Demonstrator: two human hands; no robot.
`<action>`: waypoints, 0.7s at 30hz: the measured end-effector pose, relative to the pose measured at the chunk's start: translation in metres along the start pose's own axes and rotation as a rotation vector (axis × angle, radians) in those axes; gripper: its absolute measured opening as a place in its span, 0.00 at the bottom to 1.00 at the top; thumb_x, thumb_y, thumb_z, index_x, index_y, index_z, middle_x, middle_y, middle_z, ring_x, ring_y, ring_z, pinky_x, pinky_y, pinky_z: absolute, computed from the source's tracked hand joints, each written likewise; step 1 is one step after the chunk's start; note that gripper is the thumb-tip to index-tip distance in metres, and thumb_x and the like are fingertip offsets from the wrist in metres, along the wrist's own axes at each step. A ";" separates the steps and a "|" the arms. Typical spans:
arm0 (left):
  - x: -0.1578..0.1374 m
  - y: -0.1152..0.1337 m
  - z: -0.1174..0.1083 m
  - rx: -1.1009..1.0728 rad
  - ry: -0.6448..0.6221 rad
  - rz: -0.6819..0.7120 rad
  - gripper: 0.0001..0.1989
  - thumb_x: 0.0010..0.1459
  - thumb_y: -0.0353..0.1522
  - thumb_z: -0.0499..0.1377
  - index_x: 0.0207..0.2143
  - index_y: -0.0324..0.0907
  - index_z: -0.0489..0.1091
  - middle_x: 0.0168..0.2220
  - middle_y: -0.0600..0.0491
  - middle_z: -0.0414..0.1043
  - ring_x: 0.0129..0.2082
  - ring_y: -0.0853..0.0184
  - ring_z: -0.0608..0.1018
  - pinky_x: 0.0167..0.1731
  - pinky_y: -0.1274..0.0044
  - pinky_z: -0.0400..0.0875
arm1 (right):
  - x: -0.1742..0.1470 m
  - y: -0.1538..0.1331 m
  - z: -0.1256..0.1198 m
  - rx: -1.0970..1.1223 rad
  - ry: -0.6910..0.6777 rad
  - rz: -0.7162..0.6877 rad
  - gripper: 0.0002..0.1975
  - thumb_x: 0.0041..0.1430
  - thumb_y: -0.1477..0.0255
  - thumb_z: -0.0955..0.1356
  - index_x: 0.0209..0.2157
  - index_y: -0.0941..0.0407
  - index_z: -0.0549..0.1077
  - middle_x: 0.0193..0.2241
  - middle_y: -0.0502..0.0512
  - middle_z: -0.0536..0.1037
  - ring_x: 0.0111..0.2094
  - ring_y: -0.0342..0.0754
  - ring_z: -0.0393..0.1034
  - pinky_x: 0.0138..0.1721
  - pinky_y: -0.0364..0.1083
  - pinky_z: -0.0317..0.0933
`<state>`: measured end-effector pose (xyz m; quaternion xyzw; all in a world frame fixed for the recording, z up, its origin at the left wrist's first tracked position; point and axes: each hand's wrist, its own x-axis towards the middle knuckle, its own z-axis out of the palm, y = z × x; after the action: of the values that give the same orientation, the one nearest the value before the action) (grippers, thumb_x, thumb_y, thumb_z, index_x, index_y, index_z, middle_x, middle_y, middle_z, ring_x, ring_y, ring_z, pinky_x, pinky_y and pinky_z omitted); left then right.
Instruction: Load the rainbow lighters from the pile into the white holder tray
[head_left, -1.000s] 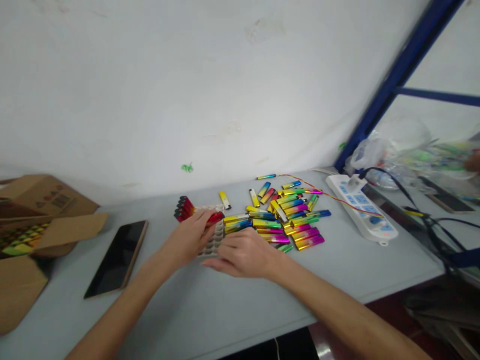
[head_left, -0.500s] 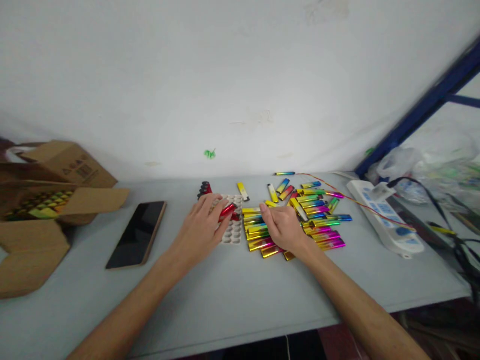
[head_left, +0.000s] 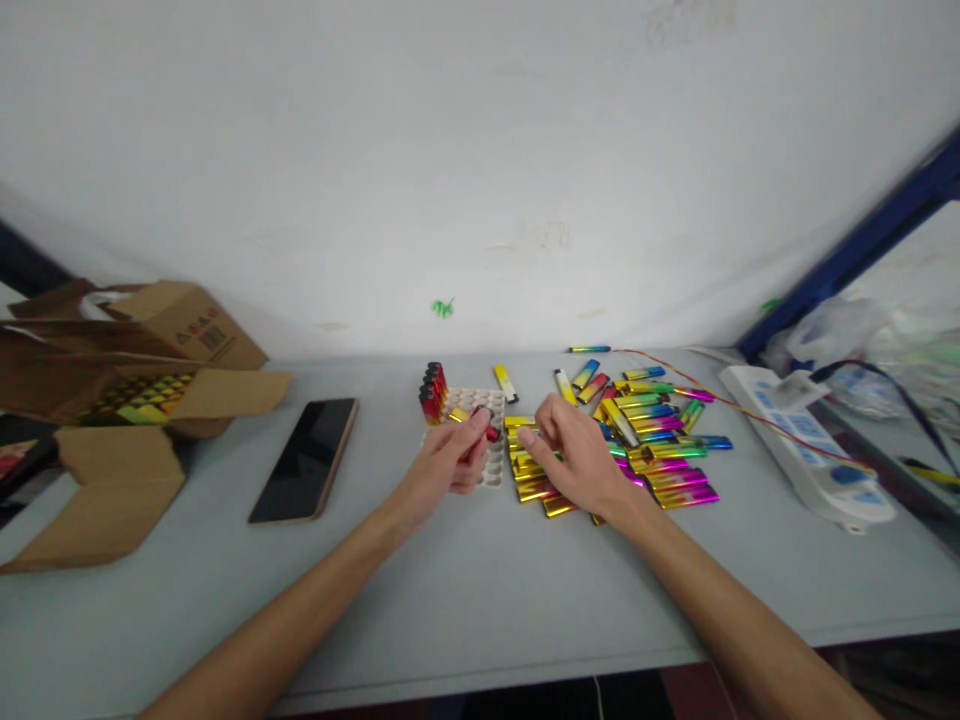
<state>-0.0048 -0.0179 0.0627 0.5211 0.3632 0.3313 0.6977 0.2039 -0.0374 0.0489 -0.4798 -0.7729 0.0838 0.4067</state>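
In the head view, the left hand is over the near left part of a white tray with round holes, its grip pinching a red stick mostly covered by thumb and fingers; a yellow piece shows just beyond them, and I cannot tell whether it is held too. A row of red sticks with black tops stands upright at the tray's far left corner. The right hand, fingers curled, is over the left part of a pile of shiny multicoloured sticks just right of the tray; I cannot tell whether its grip holds anything. A phone lies on the table, left of the tray.
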 end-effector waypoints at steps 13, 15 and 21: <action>0.003 -0.009 0.002 0.092 0.115 0.057 0.33 0.55 0.62 0.61 0.24 0.44 0.57 0.17 0.64 0.52 0.14 0.77 0.53 0.13 0.82 0.48 | -0.004 -0.003 0.005 -0.007 0.017 -0.039 0.15 0.77 0.62 0.60 0.33 0.52 0.62 0.27 0.48 0.68 0.27 0.44 0.64 0.32 0.44 0.55; 0.003 -0.010 0.000 0.148 0.170 0.091 0.33 0.56 0.63 0.59 0.21 0.45 0.56 0.15 0.63 0.50 0.13 0.77 0.54 0.13 0.81 0.48 | -0.004 -0.005 0.004 -0.007 0.009 -0.039 0.15 0.77 0.63 0.60 0.33 0.52 0.62 0.26 0.48 0.68 0.27 0.44 0.64 0.31 0.44 0.55; 0.007 -0.014 -0.005 0.237 0.306 0.125 0.29 0.54 0.56 0.62 0.19 0.45 0.57 0.13 0.63 0.51 0.13 0.76 0.55 0.14 0.80 0.48 | -0.005 -0.006 0.004 -0.014 -0.025 -0.031 0.15 0.77 0.63 0.59 0.34 0.52 0.63 0.28 0.48 0.70 0.27 0.44 0.66 0.32 0.44 0.56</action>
<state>-0.0044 -0.0130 0.0472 0.5645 0.4684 0.4044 0.5463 0.1974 -0.0435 0.0469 -0.4697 -0.7858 0.0781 0.3947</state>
